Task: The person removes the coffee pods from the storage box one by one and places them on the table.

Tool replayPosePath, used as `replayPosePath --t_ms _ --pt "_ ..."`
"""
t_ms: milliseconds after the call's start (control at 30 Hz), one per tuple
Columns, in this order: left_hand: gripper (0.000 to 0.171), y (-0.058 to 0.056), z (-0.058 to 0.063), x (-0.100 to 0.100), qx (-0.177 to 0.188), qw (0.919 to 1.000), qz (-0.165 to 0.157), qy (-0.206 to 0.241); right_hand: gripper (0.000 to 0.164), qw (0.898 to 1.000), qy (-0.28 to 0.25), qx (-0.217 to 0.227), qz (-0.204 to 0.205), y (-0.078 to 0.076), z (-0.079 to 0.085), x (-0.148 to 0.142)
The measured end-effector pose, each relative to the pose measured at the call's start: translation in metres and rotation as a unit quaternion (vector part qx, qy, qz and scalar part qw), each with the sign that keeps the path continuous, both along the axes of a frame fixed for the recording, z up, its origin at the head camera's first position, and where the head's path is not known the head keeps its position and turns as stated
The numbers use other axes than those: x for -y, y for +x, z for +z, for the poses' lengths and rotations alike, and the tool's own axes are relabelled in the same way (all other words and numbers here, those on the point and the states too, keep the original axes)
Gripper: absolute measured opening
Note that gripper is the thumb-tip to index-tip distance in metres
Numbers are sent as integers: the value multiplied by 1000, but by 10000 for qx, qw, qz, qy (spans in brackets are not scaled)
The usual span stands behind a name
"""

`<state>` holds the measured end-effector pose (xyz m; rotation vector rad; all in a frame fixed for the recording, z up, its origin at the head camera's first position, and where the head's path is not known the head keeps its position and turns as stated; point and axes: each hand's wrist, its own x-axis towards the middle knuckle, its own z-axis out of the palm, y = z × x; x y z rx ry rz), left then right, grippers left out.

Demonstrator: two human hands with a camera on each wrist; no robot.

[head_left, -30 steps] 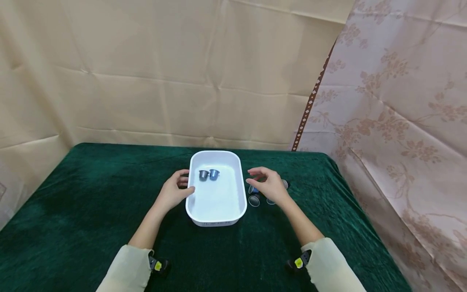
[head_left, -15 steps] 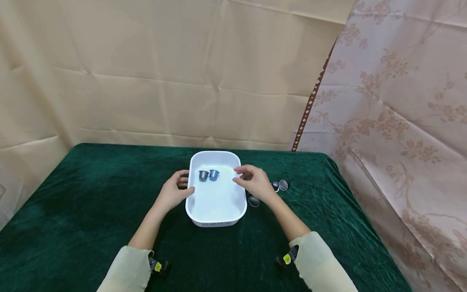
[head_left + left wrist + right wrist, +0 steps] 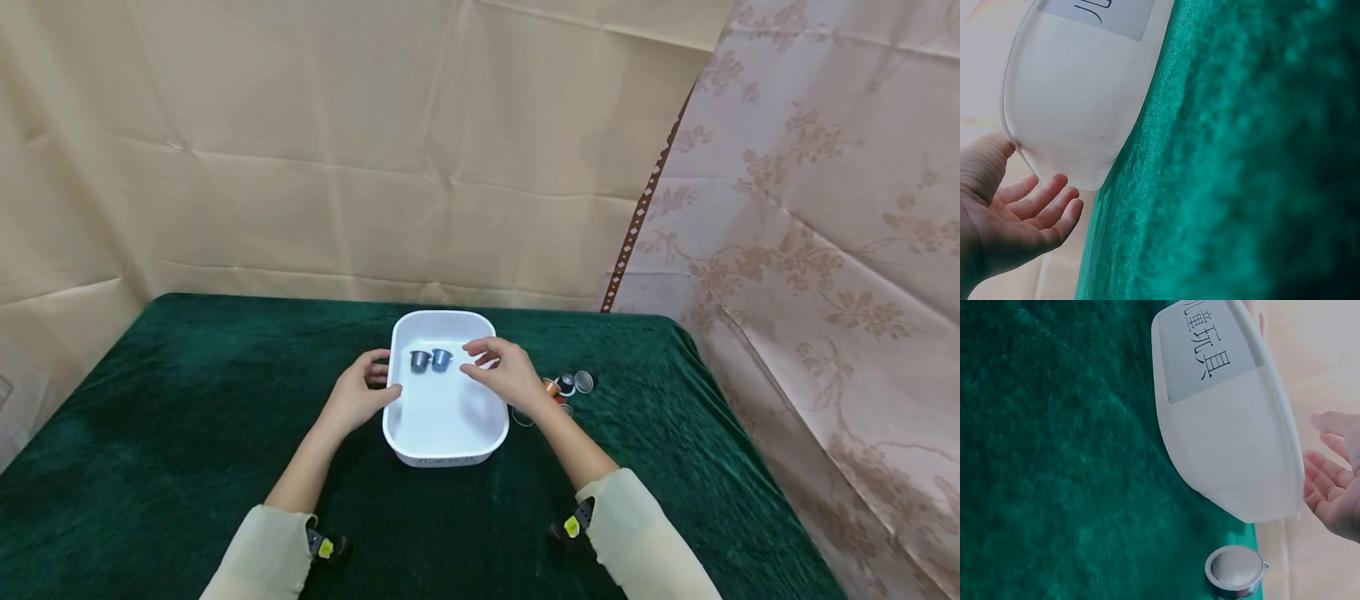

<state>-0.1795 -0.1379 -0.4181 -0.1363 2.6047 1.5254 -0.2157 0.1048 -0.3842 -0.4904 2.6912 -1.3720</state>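
Note:
A white plastic bin [image 3: 446,417] stands on the green cloth, with a dark grey coffee capsule [image 3: 419,362] and a blue coffee capsule [image 3: 441,360] lying side by side in it. My left hand [image 3: 362,390] holds the bin's left side, thumb over the rim and fingers along the outer wall. Over the bin's right part hovers my right hand [image 3: 504,377]. Its thumb and fingers are bent and spread apart, and nothing shows between them. In the right wrist view this right hand [image 3: 1338,478] is beyond the rim, partly cut off by the frame edge.
Right of the bin lie several more coffee capsules, among them an orange capsule [image 3: 551,387] and a capsule with a silver lid [image 3: 583,382], partly hidden by my right hand and wrist. The green cloth [image 3: 225,400] covers the table. Beige curtain [image 3: 375,167] hangs behind it.
My right hand has moved left from above the loose capsules to over the bin's right part, uncovering the orange capsule. The left hand and both capsules in the bin have stayed put.

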Motion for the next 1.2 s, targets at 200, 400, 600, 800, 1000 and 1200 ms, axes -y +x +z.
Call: replayPosePath --t_ms 200,400,600,800,1000,1200 --pt "63 1 0 -1 -38 10000 -4 27 35 9999 -19 -54 143 -3 -3 7" --pt "63 2 1 -1 -48 10000 -17 9 36 9997 -6 53 228 -6 -6 14" --pt "63 2 1 -1 -65 10000 -17 43 35 9996 73 243 129 -8 -9 21" --pt "63 2 2 -1 -73 10000 -19 34 33 9998 126 170 74 -14 -12 27" --pt "63 2 2 -1 -34 10000 -3 25 32 9997 104 198 88 -17 -13 34" --pt "63 3 2 -2 -40 10000 -20 69 33 9997 142 110 157 -17 -14 39"
